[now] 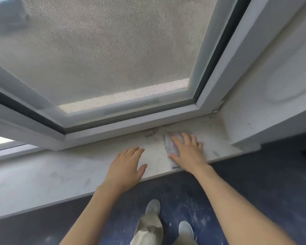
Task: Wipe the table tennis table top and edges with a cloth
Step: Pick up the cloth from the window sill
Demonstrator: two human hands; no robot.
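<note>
No table tennis table is in view. I face a pale stone window sill (64,174). A light grey cloth (170,145) lies flat on the sill's right part. My right hand (188,151) presses down on it with straight, spread fingers and covers most of it. My left hand (126,165) rests flat on the bare sill a little to the left of the cloth, fingers straight and thumb out. A patch of dark dirt (151,132) sits on the sill just behind the cloth, against the window frame.
A white window frame (131,112) with a mesh screen (104,50) rises behind the sill. A white wall reveal (265,103) closes the sill on the right. Below is a dark blue, dusty floor (254,183), with my shoes (153,206) near the sill's front edge.
</note>
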